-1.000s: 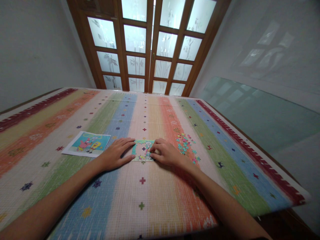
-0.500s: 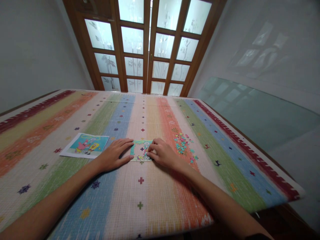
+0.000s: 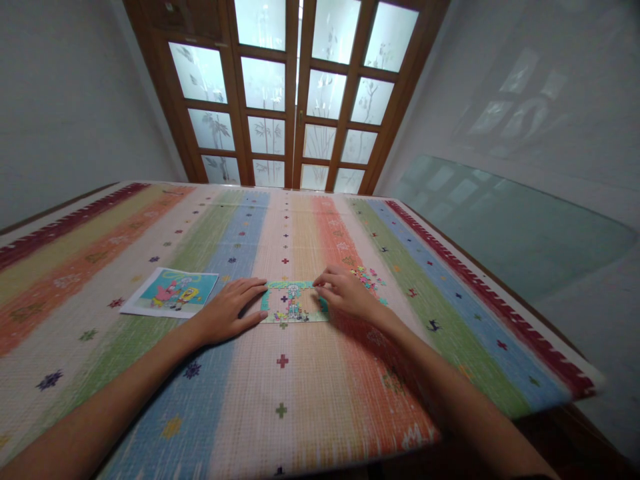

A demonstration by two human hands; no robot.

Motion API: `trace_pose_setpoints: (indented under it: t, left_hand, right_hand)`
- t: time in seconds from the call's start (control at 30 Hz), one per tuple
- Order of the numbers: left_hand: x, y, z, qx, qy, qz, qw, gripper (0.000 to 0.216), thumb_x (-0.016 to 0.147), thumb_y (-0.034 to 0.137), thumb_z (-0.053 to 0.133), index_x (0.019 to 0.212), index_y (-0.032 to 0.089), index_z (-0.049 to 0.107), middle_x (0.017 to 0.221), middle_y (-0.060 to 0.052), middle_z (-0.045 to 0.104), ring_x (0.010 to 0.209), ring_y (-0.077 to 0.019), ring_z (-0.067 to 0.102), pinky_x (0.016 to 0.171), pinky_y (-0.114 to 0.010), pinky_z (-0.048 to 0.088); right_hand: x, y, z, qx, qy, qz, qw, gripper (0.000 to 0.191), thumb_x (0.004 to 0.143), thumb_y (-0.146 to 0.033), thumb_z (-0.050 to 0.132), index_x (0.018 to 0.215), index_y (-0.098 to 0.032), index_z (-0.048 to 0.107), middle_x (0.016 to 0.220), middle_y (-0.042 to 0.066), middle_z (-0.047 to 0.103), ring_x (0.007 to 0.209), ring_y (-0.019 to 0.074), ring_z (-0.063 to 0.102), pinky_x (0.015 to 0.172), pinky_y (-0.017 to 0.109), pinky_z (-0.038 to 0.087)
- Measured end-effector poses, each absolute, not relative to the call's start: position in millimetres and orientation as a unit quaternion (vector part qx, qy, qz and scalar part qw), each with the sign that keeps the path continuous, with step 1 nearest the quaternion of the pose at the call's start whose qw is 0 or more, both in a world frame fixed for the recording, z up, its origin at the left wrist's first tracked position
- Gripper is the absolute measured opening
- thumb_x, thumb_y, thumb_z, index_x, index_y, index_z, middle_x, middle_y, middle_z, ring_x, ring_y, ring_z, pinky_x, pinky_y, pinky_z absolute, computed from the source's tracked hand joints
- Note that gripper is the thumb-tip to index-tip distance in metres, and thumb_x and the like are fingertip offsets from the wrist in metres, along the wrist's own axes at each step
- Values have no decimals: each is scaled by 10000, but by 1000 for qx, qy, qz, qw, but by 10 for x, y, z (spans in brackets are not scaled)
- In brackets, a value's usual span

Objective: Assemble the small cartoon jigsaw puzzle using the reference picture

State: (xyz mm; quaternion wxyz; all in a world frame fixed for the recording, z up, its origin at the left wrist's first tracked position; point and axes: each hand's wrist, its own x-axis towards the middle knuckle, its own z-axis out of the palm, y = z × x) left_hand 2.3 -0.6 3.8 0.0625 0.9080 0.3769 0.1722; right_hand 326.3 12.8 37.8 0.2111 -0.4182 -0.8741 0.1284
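Observation:
A small, partly assembled jigsaw puzzle (image 3: 294, 303) lies on the striped tablecloth (image 3: 280, 380) in front of me. My left hand (image 3: 227, 310) rests flat beside the puzzle's left edge, fingers stretched out and touching it. My right hand (image 3: 345, 293) sits at the puzzle's upper right corner with its fingers curled and pressed down on the edge; whether they hold a piece is hidden. A heap of loose puzzle pieces (image 3: 369, 279) lies just right of that hand. A printed cartoon reference picture (image 3: 173, 291) lies to the left.
The table's right edge (image 3: 500, 300) runs diagonally, with a floor drop beyond. Wooden glass-paned doors (image 3: 295, 93) stand behind the far edge. Plain walls close in on both sides.
My right hand has shifted from the puzzle's middle to its upper right corner, uncovering more of the puzzle. The left hand has stayed put.

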Motion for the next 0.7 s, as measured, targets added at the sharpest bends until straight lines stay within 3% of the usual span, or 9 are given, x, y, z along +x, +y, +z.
trace_pose_setpoints:
  t: [0.27,0.43,0.7]
  left_hand:
    - [11,2,24,907,375,180,63,490,1016,542,461,1378,226,561,1476,-127,572,1353,-319,528,1153,-520,384]
    - [20,-4,29,909,376,171,63,498,1021,540,454,1378,209,556,1485,-135,563,1359,-317,522,1149,-516,390]
    - [11,0,26,909,377,168,55,504,1025,554,431,1370,207,551,1481,-138,565,1358,-315,521,1152,-518,380]
  right_hand:
    - [4329,399,455,-531,-806,115,234,177,849,-176,610,903,-179,778,819,51,663,689,157,556,703,273,424]
    - [4554,313,248,-514,-800,182,250,234,893,-334,647,964,-172,800,834,71,647,658,156,529,658,284,413]
    - [4598,231,168,-495,-814,220,209,256,884,-326,697,1071,-176,788,901,69,633,698,148,518,670,277,420]
